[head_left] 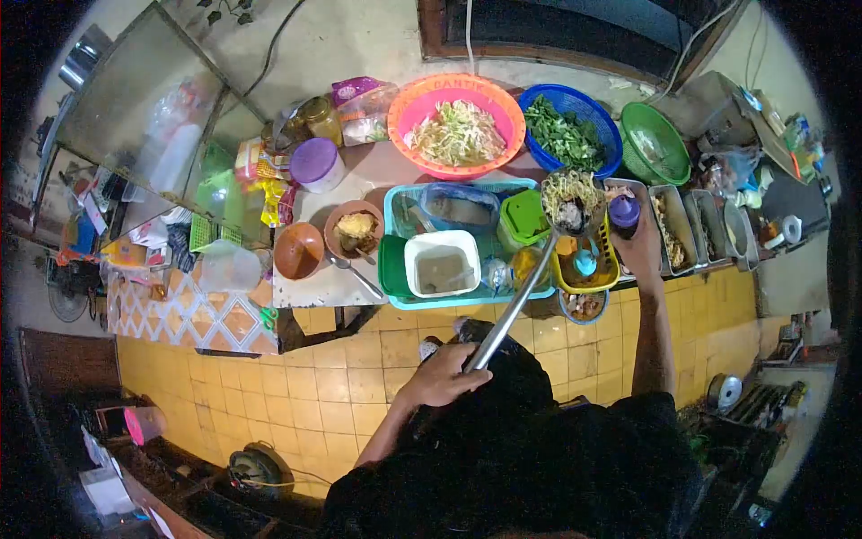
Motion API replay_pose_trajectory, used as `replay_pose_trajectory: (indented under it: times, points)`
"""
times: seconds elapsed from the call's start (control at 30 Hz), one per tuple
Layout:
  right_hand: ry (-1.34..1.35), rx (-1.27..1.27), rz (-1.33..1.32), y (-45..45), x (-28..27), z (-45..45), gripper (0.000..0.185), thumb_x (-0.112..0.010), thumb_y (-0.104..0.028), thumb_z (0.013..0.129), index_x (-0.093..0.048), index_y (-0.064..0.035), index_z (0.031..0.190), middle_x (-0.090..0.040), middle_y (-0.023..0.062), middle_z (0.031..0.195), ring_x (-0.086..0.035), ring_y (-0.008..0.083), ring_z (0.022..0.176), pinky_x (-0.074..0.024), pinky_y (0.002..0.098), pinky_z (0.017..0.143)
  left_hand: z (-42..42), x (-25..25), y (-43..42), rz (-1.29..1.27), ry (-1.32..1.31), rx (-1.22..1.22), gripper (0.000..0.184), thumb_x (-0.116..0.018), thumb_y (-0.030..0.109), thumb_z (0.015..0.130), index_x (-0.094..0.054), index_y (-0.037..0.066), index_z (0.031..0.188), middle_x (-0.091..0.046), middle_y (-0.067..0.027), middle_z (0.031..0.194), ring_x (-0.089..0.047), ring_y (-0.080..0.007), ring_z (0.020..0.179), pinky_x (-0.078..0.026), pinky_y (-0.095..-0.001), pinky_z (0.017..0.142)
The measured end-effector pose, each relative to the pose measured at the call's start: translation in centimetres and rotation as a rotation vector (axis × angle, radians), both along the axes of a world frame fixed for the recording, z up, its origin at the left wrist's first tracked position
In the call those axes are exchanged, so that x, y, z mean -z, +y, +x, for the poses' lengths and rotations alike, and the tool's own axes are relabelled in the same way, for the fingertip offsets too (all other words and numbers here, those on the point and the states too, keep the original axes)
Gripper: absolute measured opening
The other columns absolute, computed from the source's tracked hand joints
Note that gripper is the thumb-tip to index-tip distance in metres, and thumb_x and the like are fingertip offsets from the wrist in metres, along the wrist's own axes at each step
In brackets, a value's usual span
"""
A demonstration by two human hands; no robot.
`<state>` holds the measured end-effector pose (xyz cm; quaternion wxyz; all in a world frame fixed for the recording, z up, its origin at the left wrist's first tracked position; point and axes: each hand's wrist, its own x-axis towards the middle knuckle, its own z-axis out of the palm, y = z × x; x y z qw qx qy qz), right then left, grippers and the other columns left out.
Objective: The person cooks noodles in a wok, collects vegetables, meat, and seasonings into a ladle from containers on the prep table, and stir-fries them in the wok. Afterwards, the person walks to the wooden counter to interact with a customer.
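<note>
My left hand (442,377) is wrapped round the handle of a long metal ladle (519,301). Noodles (573,199) fill the ladle's bowl, above the yellow basket (588,286). Beside it, my right hand (637,251) is at a purple-topped container (624,211); its fingers are partly hidden, and I cannot make out whether they grip it. Just left of the ladle's bowl stands a green-lidded container (523,216), in a light blue tray (395,211) that also holds a white tub (443,264).
Behind are a pink basin (456,126) of shredded cabbage, a blue basket (571,135) of greens and a green basket (655,144). Two brown bowls (299,251) and a spoon (357,277) lie left. Metal trays (673,230) line the right. A fan (256,469) stands on the floor.
</note>
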<state>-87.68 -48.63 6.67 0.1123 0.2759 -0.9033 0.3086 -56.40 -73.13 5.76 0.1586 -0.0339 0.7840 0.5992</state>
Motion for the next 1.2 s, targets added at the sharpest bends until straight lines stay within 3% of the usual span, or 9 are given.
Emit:
replay_pose_trajectory:
  times: [0.17,0.6,0.73,0.83,0.87,0.97,1.07,1.17,1.2]
  points:
    - [0.303,0.148,0.595,-0.7,-2.3,-1.1,0.066,-0.07,-0.011,0.062,-0.044,-0.0062,0.122,-0.049,0.0145,0.118,-0.045,0.0317,0.112,-0.0359,0.0462,0.093,-2.0,-0.8,1.3,0.044,-0.153,-0.036,0.03,-0.062,0.028,0.081,-0.05,0.002,0.08,-0.053,-0.0113,0.067,-0.052,-0.0216,0.064,-0.041,-0.0357,0.062]
    - [0.147,0.211,0.628,1.6,-1.1,-5.6,0.079,-0.074,-0.012,0.061,-0.037,-0.0119,0.13,-0.047,0.0113,0.122,-0.046,0.0337,0.11,-0.0336,0.0507,0.09,-6.3,-1.9,5.5,0.038,-0.097,-0.106,0.027,-0.063,0.026,0.081,-0.051,0.001,0.082,-0.053,-0.0106,0.064,-0.051,-0.0214,0.06,-0.039,-0.035,0.056]
    - [-0.075,0.2,0.522,2.4,-0.8,-6.4,0.075,-0.074,-0.019,0.062,-0.039,-0.0055,0.127,-0.043,0.0176,0.127,-0.044,0.0369,0.115,-0.032,0.0583,0.092,-6.7,-3.1,6.8,0.111,-0.204,-0.213,0.023,-0.063,0.022,0.081,-0.054,0.001,0.086,-0.054,-0.0086,0.062,-0.052,-0.0188,0.058,-0.04,-0.0331,0.055]
    - [-0.176,-0.052,0.112,3.5,0.8,-7.3,0.078,-0.078,-0.015,0.059,-0.038,-0.0016,0.125,-0.041,0.0192,0.128,-0.043,0.0355,0.116,-0.0373,0.0384,0.098,-6.2,-1.7,7.4,0.213,-0.212,-0.237,0.023,-0.062,0.021,0.081,-0.055,0.001,0.087,-0.054,-0.0076,0.062,-0.052,-0.017,0.058,-0.04,-0.0318,0.054]
    - [-0.279,-0.236,-0.263,3.6,1.9,-7.0,0.079,-0.074,-0.009,0.063,-0.034,-0.0068,0.13,-0.059,0.0129,0.102,-0.058,0.0224,0.092,-0.0447,0.0327,0.081,-5.8,-1.2,7.7,0.25,-0.191,-0.234,0.023,-0.061,0.021,0.08,-0.055,0.0,0.088,-0.055,-0.0071,0.062,-0.052,-0.0163,0.058,-0.04,-0.0312,0.054]
    - [-0.573,-0.267,-0.527,3.4,3.3,-5.4,0.086,-0.072,0.001,0.066,-0.024,-0.0029,0.137,-0.04,0.0131,0.128,-0.044,0.0229,0.112,-0.0342,0.0322,0.097,-4.0,-0.8,8.5,0.339,-0.093,-0.337,0.029,-0.06,0.022,0.081,-0.054,-0.002,0.096,-0.054,-0.0055,0.064,-0.05,-0.0136,0.06,-0.041,-0.0299,0.055]
    - [-0.447,-0.178,-0.562,2.5,3.6,-2.7,0.074,-0.067,0.01,0.067,-0.033,0.0008,0.132,-0.039,0.014,0.128,-0.041,0.0243,0.115,-0.0314,0.0338,0.1,0.0,-0.1,9.9,0.34,-0.042,-0.441,0.039,-0.06,0.019,0.08,-0.053,-0.004,0.11,-0.056,-0.0073,0.071,-0.05,-0.0125,0.065,-0.042,-0.0286,0.058]
    - [0.027,-0.164,0.247,4.0,2.4,-2.0,0.056,-0.07,-0.02,0.074,-0.047,0.0049,0.118,-0.047,0.0184,0.124,-0.047,0.0274,0.111,-0.038,0.0361,0.096,5.6,-0.8,13.2,0.19,0.22,-0.621,0.044,-0.061,0.019,0.078,-0.052,-0.004,0.114,-0.061,-0.0092,0.087,-0.051,-0.0114,0.074,-0.043,-0.0275,0.064]
    - [0.033,-0.259,0.229,4.2,3.7,-3.9,0.056,-0.07,-0.02,0.074,-0.047,0.0049,0.118,-0.047,0.0184,0.124,-0.047,0.0274,0.111,-0.038,0.0361,0.096,8.0,-1.5,14.8,0.162,0.228,-0.714,0.044,-0.061,0.019,0.078,-0.052,-0.004,0.114,-0.061,-0.0092,0.087,-0.051,-0.0114,0.074,-0.043,-0.0275,0.064]
